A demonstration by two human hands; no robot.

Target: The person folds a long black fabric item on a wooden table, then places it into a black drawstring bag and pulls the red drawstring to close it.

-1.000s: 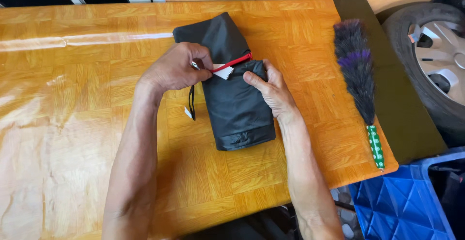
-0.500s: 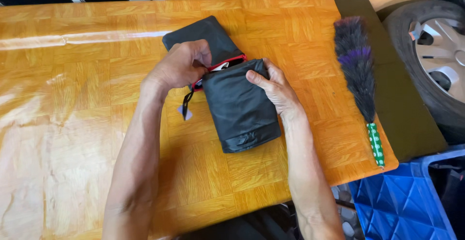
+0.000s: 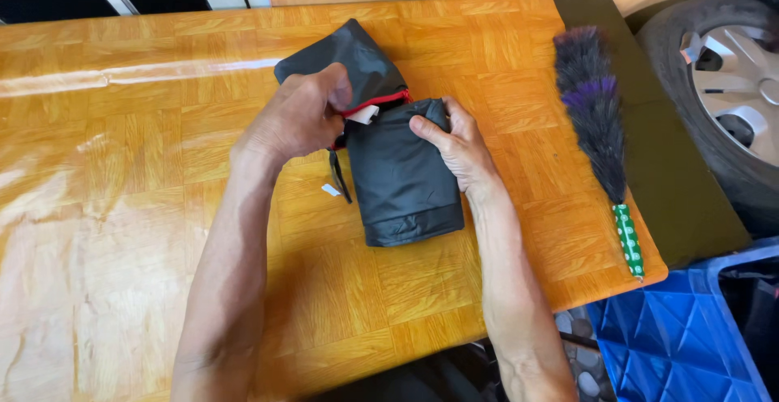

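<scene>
A glossy orange wood-patterned bench [image 3: 122,207] fills the left of the view. Near its middle lies a folded dark grey fabric bag [image 3: 402,179] with a red trim [image 3: 377,103] running across it, and a small white tag [image 3: 363,114] shows at that trim. The left hand [image 3: 296,118] is curled over the bag's upper left part, fingers closed on the fabric beside the red trim. A dark cord [image 3: 339,176] hangs from under this hand onto the bench, with a small white scrap [image 3: 330,190] just beside it. The right hand [image 3: 454,142] rests on the bag's right edge, thumb and fingers pinching the fabric near the top of the lower fold. Further right, well apart from the bag, a purple-and-black feather duster [image 3: 592,110] lies along the bench, its green dotted handle [image 3: 627,240] reaching toward the near edge. Beyond the bench's right end stands a car tyre with a silver hubcap [image 3: 730,85], and a blue plastic crate [image 3: 673,337] sits at the lower right.
</scene>
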